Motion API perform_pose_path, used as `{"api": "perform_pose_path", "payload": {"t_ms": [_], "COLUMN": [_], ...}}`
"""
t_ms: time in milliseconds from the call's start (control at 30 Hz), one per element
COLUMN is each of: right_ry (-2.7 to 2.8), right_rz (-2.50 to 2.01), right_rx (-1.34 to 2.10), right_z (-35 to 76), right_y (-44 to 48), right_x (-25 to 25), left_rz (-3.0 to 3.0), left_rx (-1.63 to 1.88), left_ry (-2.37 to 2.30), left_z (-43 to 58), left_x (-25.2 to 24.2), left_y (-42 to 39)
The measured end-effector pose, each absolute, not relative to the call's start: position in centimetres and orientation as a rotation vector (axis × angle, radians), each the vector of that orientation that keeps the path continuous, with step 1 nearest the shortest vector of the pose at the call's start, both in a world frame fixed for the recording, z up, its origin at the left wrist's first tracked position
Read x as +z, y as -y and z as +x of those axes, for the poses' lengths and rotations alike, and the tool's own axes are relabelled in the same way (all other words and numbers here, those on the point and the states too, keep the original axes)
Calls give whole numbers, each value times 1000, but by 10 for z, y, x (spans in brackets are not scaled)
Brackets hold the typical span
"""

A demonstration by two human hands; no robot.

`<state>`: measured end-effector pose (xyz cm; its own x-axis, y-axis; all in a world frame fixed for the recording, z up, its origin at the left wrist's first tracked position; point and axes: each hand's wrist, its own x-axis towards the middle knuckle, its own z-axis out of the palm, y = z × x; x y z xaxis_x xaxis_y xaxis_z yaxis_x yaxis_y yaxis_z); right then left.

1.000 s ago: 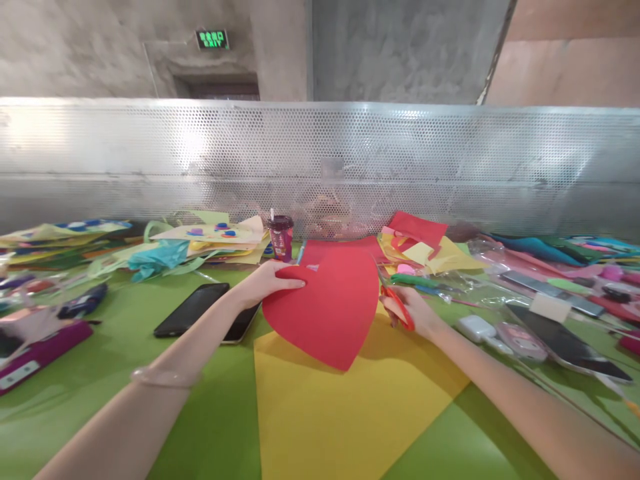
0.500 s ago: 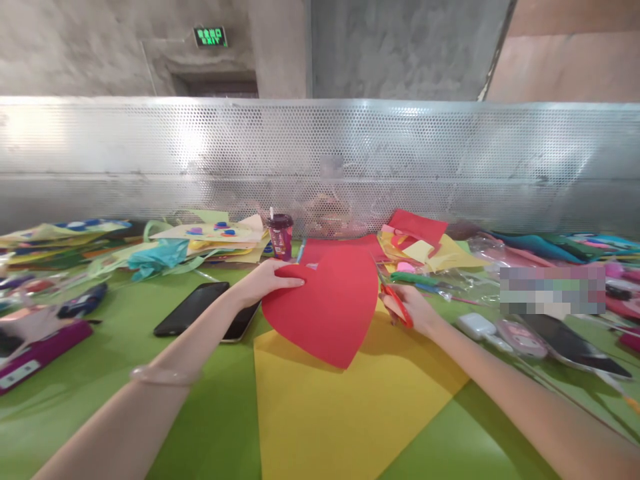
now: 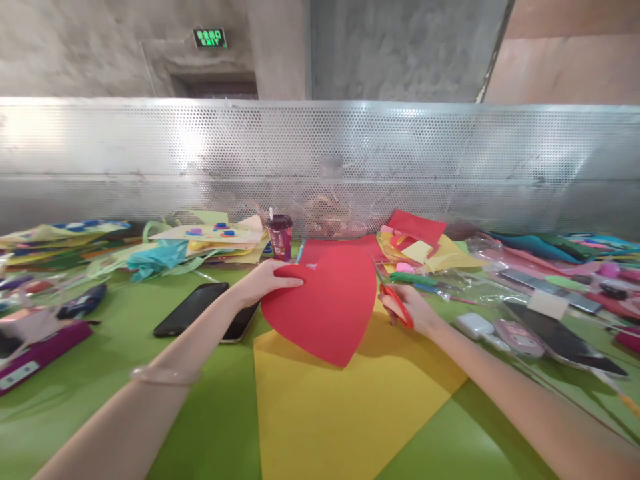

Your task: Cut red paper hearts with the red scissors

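Observation:
A red paper heart (image 3: 325,313), its point toward me, is pinched at its upper left by my left hand (image 3: 265,285), thumb on top. Closed around the red handles of a pair of scissors (image 3: 397,303) is my right hand (image 3: 413,310). The scissor blades lie along the heart's upper right edge; whether they touch it I cannot tell. Beneath the heart, a large yellow sheet (image 3: 345,413) lies on the green table (image 3: 215,413). Another red sheet (image 3: 345,245) is partly hidden behind the heart.
Left of the heart are a black phone (image 3: 193,309) and a second one under my left wrist. A lidded cup (image 3: 281,238) with a straw stands behind. Paper scraps (image 3: 420,243), a white earphone case (image 3: 474,325) and another phone (image 3: 565,340) lie right. A perforated metal panel (image 3: 400,153) rises at the back.
The scissor blades show slightly more open at the heart's right edge. Both hands stay nearly in place, and the heart has barely shifted.

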<state>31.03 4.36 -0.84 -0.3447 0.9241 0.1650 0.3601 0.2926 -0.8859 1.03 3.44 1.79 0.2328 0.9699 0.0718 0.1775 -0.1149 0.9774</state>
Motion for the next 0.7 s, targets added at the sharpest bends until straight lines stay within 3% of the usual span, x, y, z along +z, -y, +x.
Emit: {"api": "perform_pose_path", "payload": {"t_ms": [700], "right_ry": [1854], "right_rz": [-1174], "right_rx": [979], "right_z": [307], "right_y": [-39], "right_x": [-2], "left_rz": [1530], "left_rx": [1018], "left_ry": [-1133], "left_z": [12], "left_x": [20], "left_y": [-32]}}
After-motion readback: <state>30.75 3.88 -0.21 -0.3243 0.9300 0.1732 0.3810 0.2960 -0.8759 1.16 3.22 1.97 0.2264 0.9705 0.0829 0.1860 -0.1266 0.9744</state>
